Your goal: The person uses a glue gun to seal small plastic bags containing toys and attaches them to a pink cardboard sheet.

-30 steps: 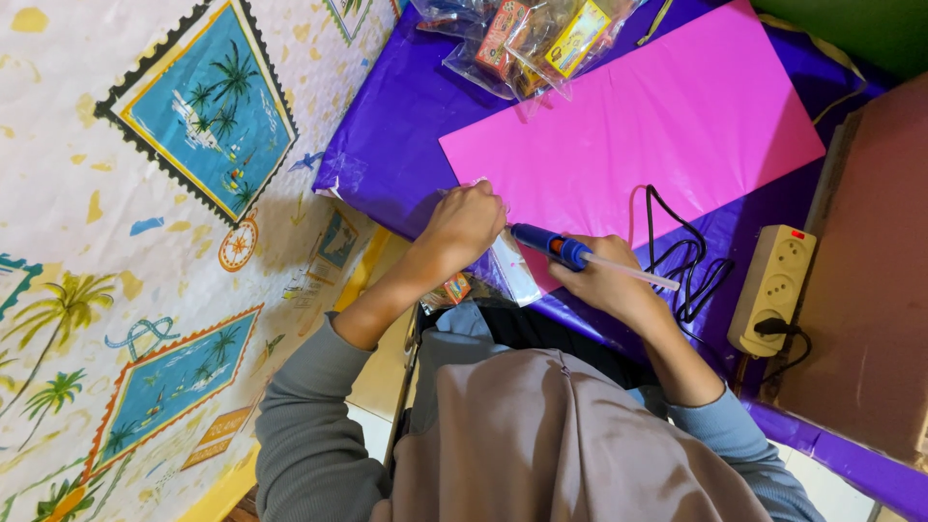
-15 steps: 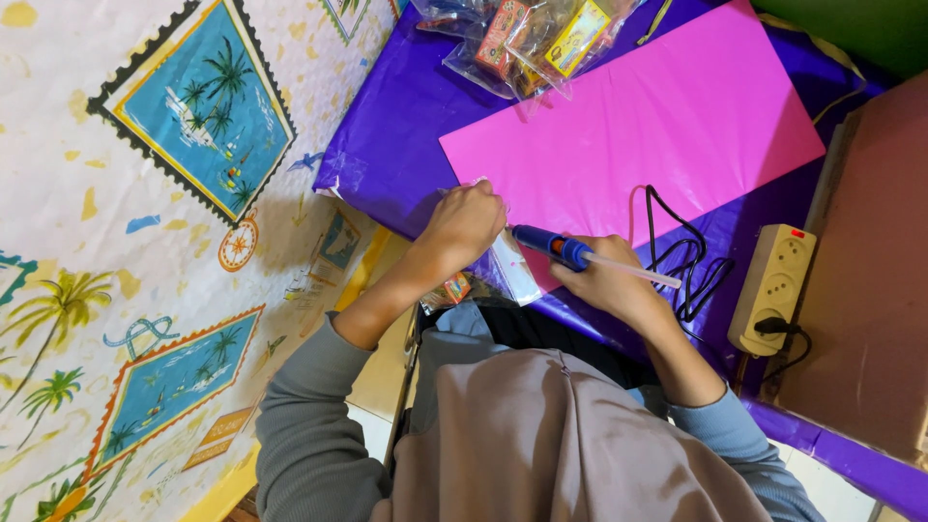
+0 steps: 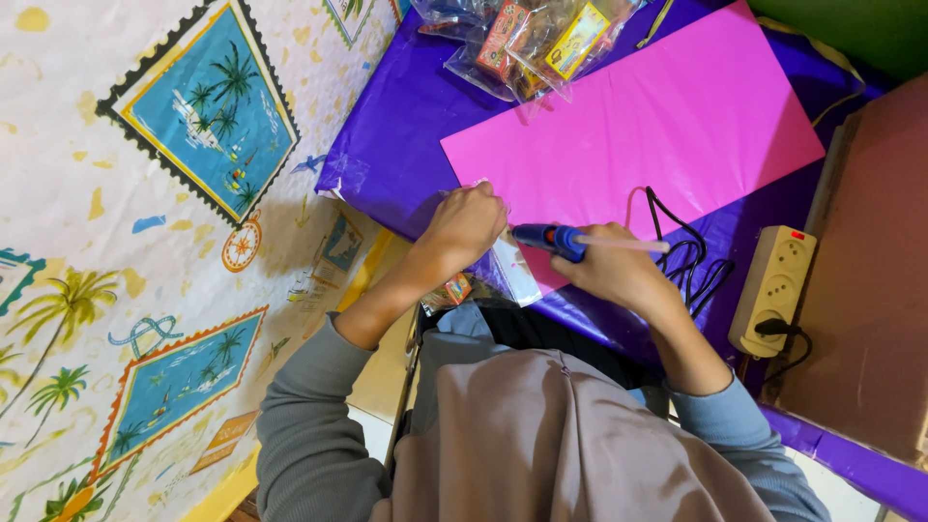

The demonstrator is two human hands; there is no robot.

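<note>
The right hand (image 3: 619, 275) is closed around a blue glue gun (image 3: 549, 238), and a pale glue stick (image 3: 623, 245) comes out from the back end of the gun. The nozzle points toward the left hand (image 3: 469, 222). The left hand is curled into a loose fist and presses on a small clear plastic piece (image 3: 512, 275), which lies at the near edge of the pink sheet (image 3: 657, 126); what the fingers pinch exactly, I cannot tell.

The pink sheet lies flat on a purple table cover (image 3: 396, 145). Just to the right of the pink sheet's near corner, a black cable (image 3: 691, 256) lies in loops. Further right of the sheet there is a cream power strip (image 3: 771, 288) with a black plug in it. Beyond the far edge of the sheet some clear bags (image 3: 527, 39) with colourful packets lie together. Left of the sheet, past the purple cover, a cloth (image 3: 145, 242) printed with palm trees and stamp pictures is spread.
</note>
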